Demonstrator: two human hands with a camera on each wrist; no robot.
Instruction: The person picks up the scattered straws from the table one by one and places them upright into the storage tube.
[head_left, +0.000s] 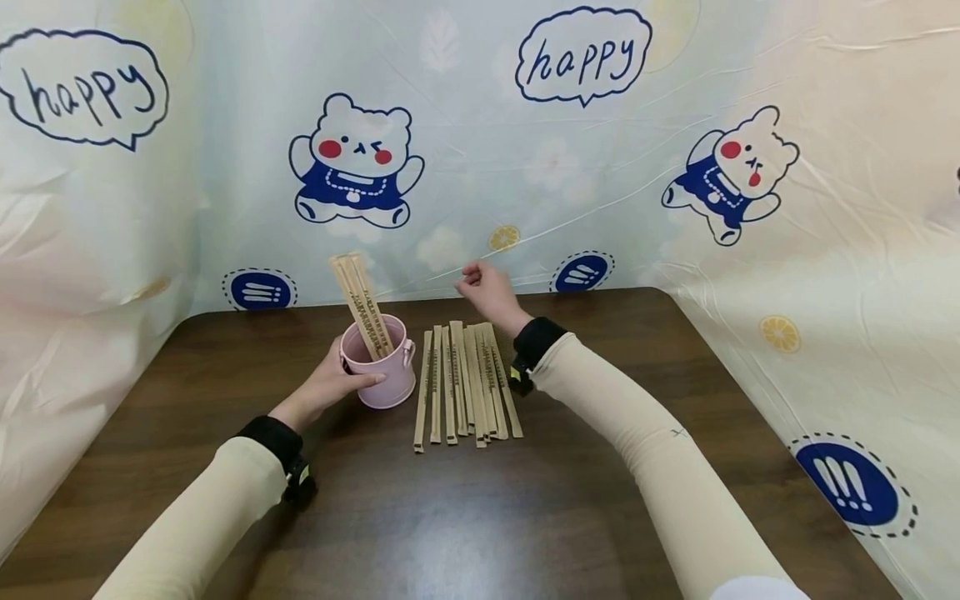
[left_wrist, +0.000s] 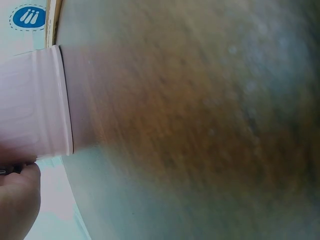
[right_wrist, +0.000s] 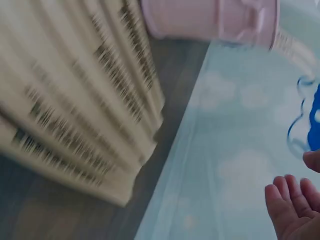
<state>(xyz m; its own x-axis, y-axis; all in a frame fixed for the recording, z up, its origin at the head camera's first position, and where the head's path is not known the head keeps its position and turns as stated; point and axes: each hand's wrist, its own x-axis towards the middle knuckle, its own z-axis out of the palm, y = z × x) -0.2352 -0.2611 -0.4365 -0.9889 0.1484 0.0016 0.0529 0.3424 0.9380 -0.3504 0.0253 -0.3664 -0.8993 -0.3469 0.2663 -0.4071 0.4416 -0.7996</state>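
My left hand (head_left: 327, 385) holds a small pink bucket (head_left: 390, 390) by its side, thumb across the front. The far fingers are hidden behind the bucket. A few slim, paper-wrapped sticks (head_left: 362, 304) with dark print lean up out of the bucket. Beside it, several more paper-wrapped sticks (head_left: 453, 383) lie roughly side by side on the table. Past their far ends, my right hand (head_left: 491, 292) hovers with fingers loosely bent and nothing in them. In the right wrist view, the thumb of that right hand (right_wrist: 297, 207) stands apart from the fingers.
The dark wooden table (head_left: 450, 508) ends at a far edge just behind the bucket and the sticks. A pale printed cloth (head_left: 465, 167) with bears and lettering hangs behind it and along both sides.
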